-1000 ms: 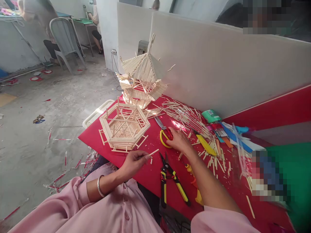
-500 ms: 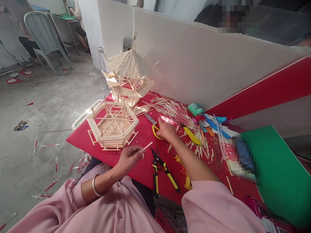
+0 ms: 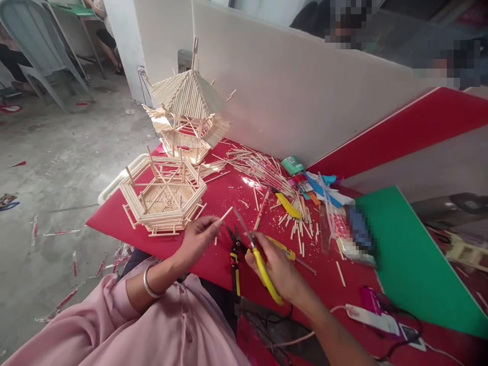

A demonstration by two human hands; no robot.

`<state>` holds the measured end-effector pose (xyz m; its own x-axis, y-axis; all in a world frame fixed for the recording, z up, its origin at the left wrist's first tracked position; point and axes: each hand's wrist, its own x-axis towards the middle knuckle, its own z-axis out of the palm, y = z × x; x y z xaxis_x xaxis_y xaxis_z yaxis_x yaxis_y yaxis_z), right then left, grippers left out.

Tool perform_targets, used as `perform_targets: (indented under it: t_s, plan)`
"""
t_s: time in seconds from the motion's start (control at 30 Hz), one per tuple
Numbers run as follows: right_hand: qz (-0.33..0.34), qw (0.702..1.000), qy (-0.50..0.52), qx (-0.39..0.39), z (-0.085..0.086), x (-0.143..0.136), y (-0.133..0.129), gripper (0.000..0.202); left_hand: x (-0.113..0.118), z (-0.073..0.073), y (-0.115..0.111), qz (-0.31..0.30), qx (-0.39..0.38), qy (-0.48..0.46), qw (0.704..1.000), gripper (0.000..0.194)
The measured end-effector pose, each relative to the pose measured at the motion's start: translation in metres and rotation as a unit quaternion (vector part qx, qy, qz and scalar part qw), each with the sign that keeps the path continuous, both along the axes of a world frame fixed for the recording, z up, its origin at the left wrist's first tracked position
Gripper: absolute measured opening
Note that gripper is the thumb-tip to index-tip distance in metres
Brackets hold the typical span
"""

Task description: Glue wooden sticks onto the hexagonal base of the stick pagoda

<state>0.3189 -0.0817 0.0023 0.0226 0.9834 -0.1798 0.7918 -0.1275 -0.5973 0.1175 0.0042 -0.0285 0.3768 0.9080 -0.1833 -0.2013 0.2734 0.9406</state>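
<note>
My left hand [image 3: 203, 239] pinches a short wooden stick [image 3: 226, 213] that points up to the right. In my right hand [image 3: 275, 264] are yellow-handled scissors [image 3: 263, 267], their blades angled up toward the stick's free end but apart from it. Beneath them on the red table lie black-and-yellow pruning shears [image 3: 235, 254], partly covered by the right hand. Just beyond my left hand stands an octagonal stick frame [image 3: 163, 195] with upright posts. Behind it rises a pagoda-like stick model [image 3: 190, 101] with a pointed roof.
Loose sticks [image 3: 255, 165] are heaped at the back of the red table [image 3: 110, 218]. A yellow cutter [image 3: 288, 205] lies among short sticks. To the right are a green board [image 3: 412, 249] and a white power strip [image 3: 371, 318] with cords. A pale partition [image 3: 274, 96] borders the back.
My right hand has picked the yellow scissors up off the table and brought them back toward my left hand. The stick stays in my left hand. The view has shifted slightly right.
</note>
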Motion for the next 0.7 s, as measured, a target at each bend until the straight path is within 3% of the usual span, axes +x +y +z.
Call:
perform_targets:
  t_s: [0.3, 0.53, 0.7]
  plan:
    - [0.058, 0.994, -0.085, 0.031, -0.007, -0.02, -0.001, 0.055, -0.002, 0.0, -0.005, -0.03, 0.103, 0.032, 0.994, 0.042]
    - [0.076, 0.995, -0.052, 0.036, -0.013, -0.021, -0.002, 0.053, -0.005, 0.002, -0.005, -0.037, 0.219, 0.115, 0.968, 0.034]
    - [0.065, 0.995, -0.063, 0.052, -0.011, -0.019, -0.009, 0.054, -0.002, 0.005, -0.006, -0.057, 0.24, 0.114, 0.962, 0.033]
